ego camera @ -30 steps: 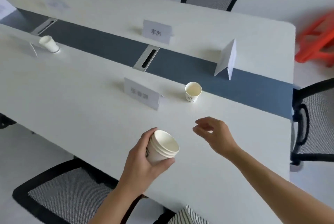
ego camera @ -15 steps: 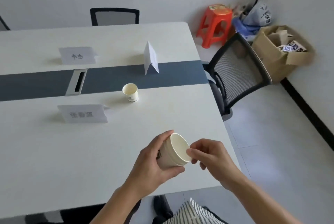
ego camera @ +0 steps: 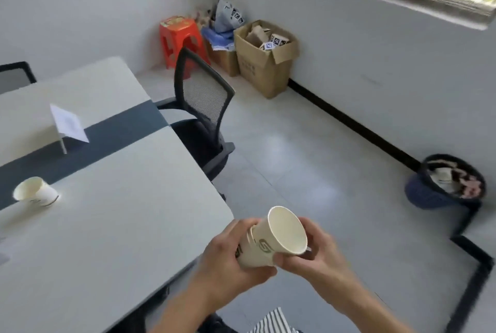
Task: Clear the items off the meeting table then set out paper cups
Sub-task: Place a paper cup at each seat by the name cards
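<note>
Paper cups point(ego camera: 271, 241): matt cream paper, smooth, green printed logo. Tabletop point(ego camera: 112, 225): smooth white laminate, slight sheen, with a matt dark strip. Name card point(ego camera: 69, 123): folded white paper. Chair point(ego camera: 204, 101): black mesh back. Box point(ego camera: 265, 64) beside the chair: brown cardboard, rough. Stool point(ego camera: 179, 37): glossy red plastic. Floor point(ego camera: 308, 171): glossy pale tile.

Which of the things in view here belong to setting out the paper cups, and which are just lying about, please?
Part of the job:
- stack of paper cups, held by the left hand, right hand at the top cup
- single paper cup standing on the meeting table
- name card

Just lying about:
- office chair
- red stool
- cardboard box
- waste bin
</note>
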The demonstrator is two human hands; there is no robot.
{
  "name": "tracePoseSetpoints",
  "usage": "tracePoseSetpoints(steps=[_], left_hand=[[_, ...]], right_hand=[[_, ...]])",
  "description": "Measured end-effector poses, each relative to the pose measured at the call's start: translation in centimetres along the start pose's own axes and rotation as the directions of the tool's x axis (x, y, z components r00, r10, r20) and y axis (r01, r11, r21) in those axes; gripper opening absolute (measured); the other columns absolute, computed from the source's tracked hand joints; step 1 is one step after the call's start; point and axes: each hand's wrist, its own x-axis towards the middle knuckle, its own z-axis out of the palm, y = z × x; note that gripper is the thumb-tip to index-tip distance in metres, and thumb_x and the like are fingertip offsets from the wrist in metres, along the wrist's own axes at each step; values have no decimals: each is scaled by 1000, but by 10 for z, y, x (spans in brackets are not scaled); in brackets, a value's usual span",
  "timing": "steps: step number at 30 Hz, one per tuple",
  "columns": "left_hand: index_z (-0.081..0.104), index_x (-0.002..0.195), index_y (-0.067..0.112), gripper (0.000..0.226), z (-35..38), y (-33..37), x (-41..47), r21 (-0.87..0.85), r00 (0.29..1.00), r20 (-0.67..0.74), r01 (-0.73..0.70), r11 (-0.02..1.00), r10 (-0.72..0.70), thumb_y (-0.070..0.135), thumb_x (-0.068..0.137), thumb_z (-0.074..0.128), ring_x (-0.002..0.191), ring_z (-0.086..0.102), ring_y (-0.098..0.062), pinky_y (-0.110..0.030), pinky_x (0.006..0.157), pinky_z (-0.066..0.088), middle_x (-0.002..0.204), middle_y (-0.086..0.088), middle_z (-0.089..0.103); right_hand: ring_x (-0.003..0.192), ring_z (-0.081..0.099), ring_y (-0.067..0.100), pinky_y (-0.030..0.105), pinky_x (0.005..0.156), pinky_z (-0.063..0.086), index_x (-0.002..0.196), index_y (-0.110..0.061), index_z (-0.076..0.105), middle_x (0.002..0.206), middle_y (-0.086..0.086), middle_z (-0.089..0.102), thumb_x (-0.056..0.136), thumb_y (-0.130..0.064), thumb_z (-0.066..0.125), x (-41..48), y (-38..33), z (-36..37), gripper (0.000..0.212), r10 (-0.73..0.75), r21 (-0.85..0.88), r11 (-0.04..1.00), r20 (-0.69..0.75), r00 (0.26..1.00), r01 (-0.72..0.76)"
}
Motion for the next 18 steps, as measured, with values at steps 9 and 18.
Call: tracePoseSetpoints(steps=[9,18], left_hand=[[50,116,48,69,104,64,82,-49,985,172,1,999,8,47,56,84,86,61,-13,-36,71,58,94,16,60],[53,110,51,69,159,97,207,-139,989,145,3,990,17,50,48,82,82,62,-13,-26,63,58,93,7,64]], right_hand=[[71,66,8,24,59,55,101,-21,61,82,-4,69,46,-33,79,-58,24,-169,59,-36,109,989,-505,863,105],[92,69,16,31,79,57,104,-42,62,98,-4,71,49,-41,81,4,28,-284,58,-75,37,991,-625,777,126]])
